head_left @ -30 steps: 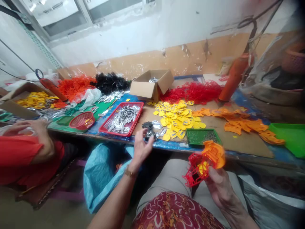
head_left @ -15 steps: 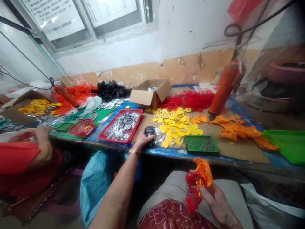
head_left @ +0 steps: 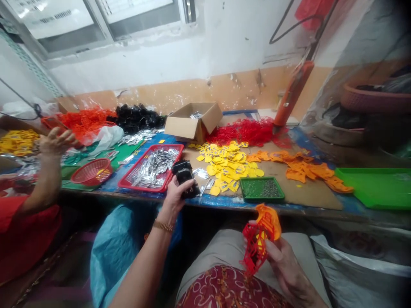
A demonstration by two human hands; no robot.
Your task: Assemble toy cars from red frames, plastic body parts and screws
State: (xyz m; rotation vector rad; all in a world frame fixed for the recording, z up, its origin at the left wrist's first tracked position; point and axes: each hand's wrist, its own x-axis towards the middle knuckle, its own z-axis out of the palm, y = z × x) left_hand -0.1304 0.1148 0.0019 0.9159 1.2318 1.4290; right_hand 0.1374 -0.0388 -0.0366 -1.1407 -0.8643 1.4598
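Note:
My left hand is raised at the front edge of the workbench, shut on a small black plastic piece. Its exact kind is not clear. My right hand is over my lap, holding a tangle of red plastic lattice with an orange plastic piece joined to it. A little yellow shows inside the tangle. Loose yellow tags and metal clips lie just beyond my left hand.
A red basket tray of silver clips stands left of my left hand. Behind are a cardboard box, red, orange and black plastic heaps, and a green tray. A co-worker's hand is raised at left. A blue bag hangs below.
My left hand has lifted the black piece off the bench and turned it. The view has swung slightly left, and the co-worker's hand has risen.

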